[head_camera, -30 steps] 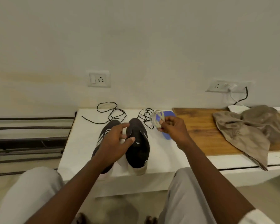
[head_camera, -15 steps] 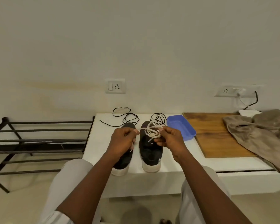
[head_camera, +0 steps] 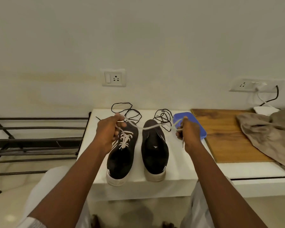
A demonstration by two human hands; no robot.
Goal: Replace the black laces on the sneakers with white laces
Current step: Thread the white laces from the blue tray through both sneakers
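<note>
Two black sneakers stand side by side on a white table [head_camera: 176, 171], toes toward me: the left sneaker [head_camera: 120, 160] and the right sneaker [head_camera: 155, 150]. A white lace [head_camera: 149, 127] is stretched between my hands above the shoes. My left hand [head_camera: 108, 132] pinches one part of it, and several loops hang from that hand over the left sneaker's tongue. My right hand [head_camera: 190, 134] grips the other part, with a short end dangling below. Two loose black laces [head_camera: 127, 111] [head_camera: 163, 117] lie behind the sneakers.
A blue plastic tray [head_camera: 198, 129] sits just behind my right hand. Right of it lies a wooden board [head_camera: 229, 139] with a brown cloth [head_camera: 266, 130] on it. A black metal shoe rack [head_camera: 31, 139] stands left of the table. The wall is close behind.
My hands have moved apart, drawing the bunched white lace out into a line across both sneakers. A second ago my left hand rested on the left sneaker; it now holds the lace.
</note>
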